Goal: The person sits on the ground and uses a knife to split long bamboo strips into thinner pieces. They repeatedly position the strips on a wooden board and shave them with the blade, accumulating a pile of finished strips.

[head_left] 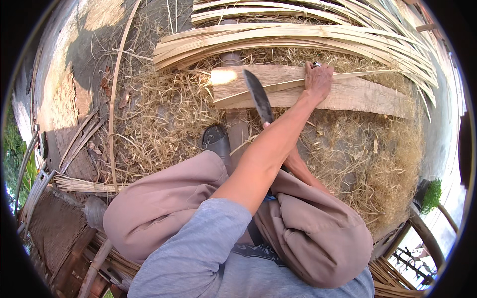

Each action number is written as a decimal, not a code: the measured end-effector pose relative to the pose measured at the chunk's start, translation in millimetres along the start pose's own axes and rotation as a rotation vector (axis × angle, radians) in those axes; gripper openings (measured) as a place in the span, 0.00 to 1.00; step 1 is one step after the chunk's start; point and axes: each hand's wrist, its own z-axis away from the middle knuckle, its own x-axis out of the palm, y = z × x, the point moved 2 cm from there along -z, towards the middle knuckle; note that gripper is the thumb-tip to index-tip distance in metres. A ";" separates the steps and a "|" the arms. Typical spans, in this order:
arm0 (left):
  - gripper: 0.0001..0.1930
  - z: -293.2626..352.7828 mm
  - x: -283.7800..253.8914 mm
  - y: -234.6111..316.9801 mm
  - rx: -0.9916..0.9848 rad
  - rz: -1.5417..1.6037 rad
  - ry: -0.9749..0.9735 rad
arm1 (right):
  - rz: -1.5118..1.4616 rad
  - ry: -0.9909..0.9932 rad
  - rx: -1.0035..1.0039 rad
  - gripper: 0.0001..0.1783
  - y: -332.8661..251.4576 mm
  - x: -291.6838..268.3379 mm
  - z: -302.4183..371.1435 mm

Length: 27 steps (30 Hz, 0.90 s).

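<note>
My left arm crosses over to the right, and my left hand [319, 82] closes on a thin, pale bamboo strip [278, 91]. That strip runs slantwise over a broad wooden board [365, 94], its near end by the board's left edge. Beneath my left forearm, my right hand [268, 125] is mostly hidden; a fingertip shows at the base of a knife [258, 94]. The dark, wide blade points up and to the left, beside the strip and over the board. The knife's handle is covered by my forearm.
Bundles of split bamboo strips [238, 39] lie beyond the board. Curly shavings [164, 107] cover the ground all around. A wooden beam [237, 126] passes under the board, beside a dark shoe [215, 138]. One long strip [117, 74] lies at left; my bent knees [164, 198] are close below.
</note>
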 end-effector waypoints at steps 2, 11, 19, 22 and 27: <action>0.09 0.3 -3.6 -8.8 -0.007 0.023 0.006 | -0.016 0.032 0.135 0.21 -8.6 -21.6 -5.3; 0.11 -6.9 -2.3 -2.5 -0.113 0.117 -0.088 | 0.243 -0.245 0.085 0.19 -56.4 35.4 -9.5; 0.13 -12.0 -1.6 -2.9 -0.049 0.051 -0.102 | -0.125 -0.156 -0.034 0.25 -8.3 44.6 -15.2; 0.14 -16.4 -8.4 -5.6 -0.023 -0.005 -0.245 | 0.156 -0.126 -0.277 0.23 -2.5 51.5 0.5; 0.14 -16.8 -13.0 -1.9 -0.046 0.000 -0.353 | 0.019 0.105 -0.191 0.21 -12.1 -3.2 -2.6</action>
